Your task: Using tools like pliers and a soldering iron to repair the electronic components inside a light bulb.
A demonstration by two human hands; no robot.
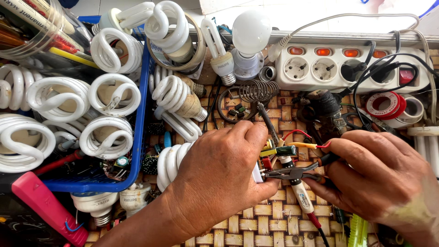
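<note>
My left hand is curled over a small circuit board with yellow, red and green parts, holding it on the woven mat. My right hand grips small pliers by their dark handles; the jaws point left onto the board's edge. A soldering iron with a white body lies under the pliers, its metal tip reaching up past my left fingers. A red wire loops just above the board.
A blue basket of white spiral lamps sits at left, with more lamps and a round bulb behind. A white power strip with plugged black cables stands at the back right, tape rolls beside it. A pink tool handle lies front left.
</note>
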